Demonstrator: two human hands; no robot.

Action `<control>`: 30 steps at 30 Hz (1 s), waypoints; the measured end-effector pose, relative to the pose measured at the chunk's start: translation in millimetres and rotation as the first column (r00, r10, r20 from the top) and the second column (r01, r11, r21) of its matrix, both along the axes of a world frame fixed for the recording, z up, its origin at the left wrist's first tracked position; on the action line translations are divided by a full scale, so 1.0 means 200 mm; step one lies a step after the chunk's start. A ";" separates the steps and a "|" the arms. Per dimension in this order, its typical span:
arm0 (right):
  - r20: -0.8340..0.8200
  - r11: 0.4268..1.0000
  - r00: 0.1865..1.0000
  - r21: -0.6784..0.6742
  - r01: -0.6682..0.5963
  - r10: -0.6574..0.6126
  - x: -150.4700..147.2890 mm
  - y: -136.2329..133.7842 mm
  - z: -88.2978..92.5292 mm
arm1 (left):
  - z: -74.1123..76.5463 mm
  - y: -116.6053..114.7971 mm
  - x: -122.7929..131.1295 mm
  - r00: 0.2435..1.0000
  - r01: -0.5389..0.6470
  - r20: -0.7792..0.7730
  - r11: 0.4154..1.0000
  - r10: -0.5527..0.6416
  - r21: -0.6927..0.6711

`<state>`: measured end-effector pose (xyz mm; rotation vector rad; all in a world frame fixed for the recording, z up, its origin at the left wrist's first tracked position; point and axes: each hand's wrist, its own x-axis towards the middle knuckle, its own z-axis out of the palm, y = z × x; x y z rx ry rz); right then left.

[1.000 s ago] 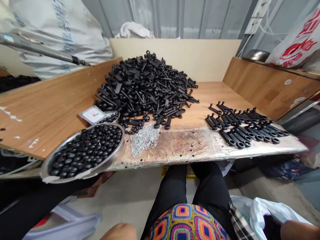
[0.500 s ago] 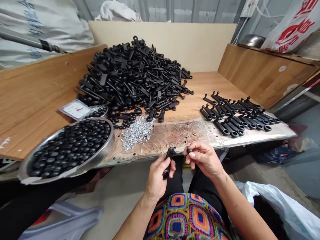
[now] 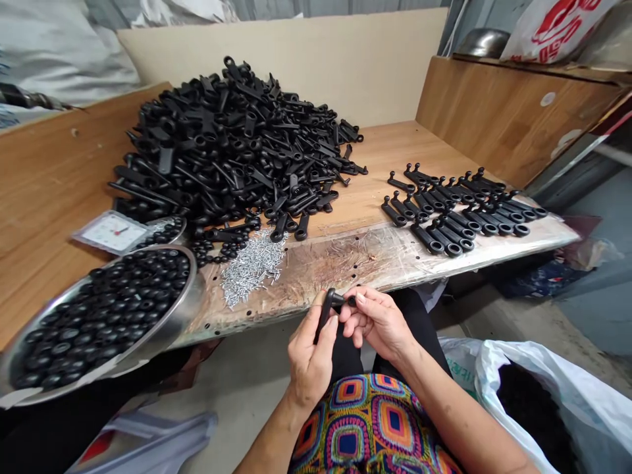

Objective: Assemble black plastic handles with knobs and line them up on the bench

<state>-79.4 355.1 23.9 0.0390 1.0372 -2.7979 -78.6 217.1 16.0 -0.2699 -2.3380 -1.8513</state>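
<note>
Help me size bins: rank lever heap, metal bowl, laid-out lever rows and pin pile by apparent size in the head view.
1. lever heap
2. metal bowl and laid-out lever rows: unsure, bowl is nearer
3. pin pile

On the table (image 3: 390, 148) a heap of levers (image 3: 232, 145) lies at the back left, and a laid-out batch (image 3: 454, 210) lies well apart on the right, near the front edge. A pile of pins (image 3: 249, 263) lies before the heap; left of it a bowl (image 3: 190, 299) of beads overhangs the edge, with a dial (image 3: 111, 230) and a small dish (image 3: 182, 227) just behind. Before the edge, the left hand (image 3: 309, 359) holds a lever (image 3: 326, 309) and the right hand (image 3: 378, 322) pinches a small part (image 3: 351, 301) at its top, with a bag (image 3: 543, 395) lower right.
</note>
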 end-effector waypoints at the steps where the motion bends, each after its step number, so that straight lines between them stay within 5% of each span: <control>1: 0.003 1.000 1.000 -0.014 0.003 -0.003 0.00 0.00 0.00 | 0.00 0.00 0.00 0.999 -0.001 -0.052 0.999 -0.001 -0.051; 17: 0.034 0.992 0.991 0.038 0.124 -0.126 0.02 -0.01 -0.02 | -0.01 0.04 -0.02 0.847 -0.089 -0.503 0.886 -0.173 -0.456; 30: 0.053 0.978 0.983 0.118 0.170 -0.177 0.05 -0.01 -0.06 | -0.04 0.05 0.01 0.808 -0.218 -0.556 0.777 -0.196 -0.590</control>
